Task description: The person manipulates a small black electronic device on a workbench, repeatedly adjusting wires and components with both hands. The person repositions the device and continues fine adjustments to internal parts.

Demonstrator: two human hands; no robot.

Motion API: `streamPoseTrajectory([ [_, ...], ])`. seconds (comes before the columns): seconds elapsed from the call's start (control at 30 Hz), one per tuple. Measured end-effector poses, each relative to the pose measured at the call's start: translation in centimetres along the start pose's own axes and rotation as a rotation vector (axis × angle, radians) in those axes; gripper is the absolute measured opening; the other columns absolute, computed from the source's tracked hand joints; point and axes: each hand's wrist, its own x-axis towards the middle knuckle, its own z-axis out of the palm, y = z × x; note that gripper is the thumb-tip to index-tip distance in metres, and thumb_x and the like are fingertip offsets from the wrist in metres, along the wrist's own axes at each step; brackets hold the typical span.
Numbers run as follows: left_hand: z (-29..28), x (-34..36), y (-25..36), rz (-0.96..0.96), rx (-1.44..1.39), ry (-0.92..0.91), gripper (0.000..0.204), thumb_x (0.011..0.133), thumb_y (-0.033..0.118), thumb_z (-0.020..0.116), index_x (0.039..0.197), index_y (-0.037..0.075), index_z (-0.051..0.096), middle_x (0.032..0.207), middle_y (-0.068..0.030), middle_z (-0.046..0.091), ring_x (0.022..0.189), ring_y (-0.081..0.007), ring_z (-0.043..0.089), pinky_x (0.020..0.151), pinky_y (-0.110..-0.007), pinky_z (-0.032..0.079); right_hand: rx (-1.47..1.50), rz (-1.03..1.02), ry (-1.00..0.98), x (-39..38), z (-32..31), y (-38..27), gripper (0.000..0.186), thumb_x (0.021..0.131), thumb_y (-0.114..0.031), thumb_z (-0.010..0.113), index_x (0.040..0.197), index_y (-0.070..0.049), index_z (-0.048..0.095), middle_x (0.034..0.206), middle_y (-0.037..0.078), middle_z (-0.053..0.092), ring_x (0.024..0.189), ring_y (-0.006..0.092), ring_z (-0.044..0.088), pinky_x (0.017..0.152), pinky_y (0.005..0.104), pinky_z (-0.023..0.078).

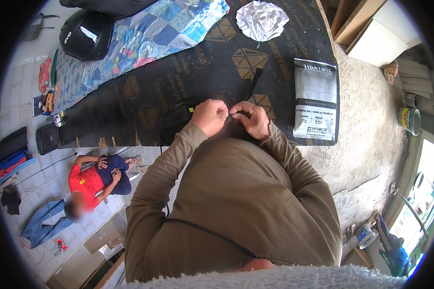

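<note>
In front of my chest, at the near edge of a dark printed plywood board, both hands are close together. My left hand (210, 118) is closed in a pinch; what lies between its fingertips is small and dark, too small to make out. My right hand (252, 119) is closed with thumb and forefinger pinched on a black strap, whose loose part (256, 83) sticks up beyond the knuckles. Just left of my left hand lies a black bag-like thing (177, 116) with a small yellow-green tag, partly hidden by my wrist.
The plywood board (169, 91) bears a grey-and-white printed packet (315, 98), a crumpled white cloth (262, 20), a blue patchwork cloth (178, 29) and a black helmet (87, 36). A person in red (94, 180) is at the left. A bucket (410, 120) stands far right.
</note>
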Motion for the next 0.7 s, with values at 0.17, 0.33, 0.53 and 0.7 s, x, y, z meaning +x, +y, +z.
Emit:
streamPoseTrajectory([
  [0.17,-0.1,0.1,0.0,0.013,0.013,0.001,0.016,0.092,0.015,0.068,0.092,0.0,0.074,0.076,-0.0129,0.072,0.065,-0.0191,0.066,0.065,-0.035,0.051,0.117,0.007,0.018,0.3,0.2,1.1,0.014,0.094,-0.002,0.073,0.108,-0.002,0.075,0.102,0.011,0.076,0.095,0.0191,0.071,0.087,0.0341,0.056],
  [0.33,0.0,0.2,-0.1,-0.002,0.031,-0.007,0.016,0.092,0.015,0.068,0.092,0.0,0.074,0.075,-0.0134,0.071,0.066,-0.02,0.066,0.065,-0.036,0.051,0.088,0.023,-0.004,0.4,0.1,0.7,0.012,0.102,0.002,0.066,0.112,0.001,0.071,0.102,0.003,0.073,0.089,0.0099,0.066,0.081,0.0258,0.054],
  [0.53,0.0,0.2,0.1,-0.018,0.05,0.002,0.015,0.093,0.015,0.069,0.092,0.0,0.074,0.075,-0.0137,0.071,0.067,-0.0208,0.067,0.066,-0.037,0.052,0.084,0.001,0.033,0.8,0.4,1.6,0.011,0.101,0.002,0.065,0.11,0.001,0.072,0.1,0.004,0.073,0.089,0.0104,0.066,0.082,0.0268,0.054],
  [0.7,0.4,0.0,-0.1,-0.011,0.048,0.039,0.015,0.092,0.014,0.068,0.09,0.0,0.075,0.075,-0.0142,0.072,0.067,-0.021,0.068,0.065,-0.037,0.052,0.098,-0.005,0.094,0.7,1.1,2.1,0.01,0.099,0.001,0.066,0.108,0.0,0.071,0.104,0.006,0.073,0.095,0.0131,0.067,0.087,0.0291,0.054],
])
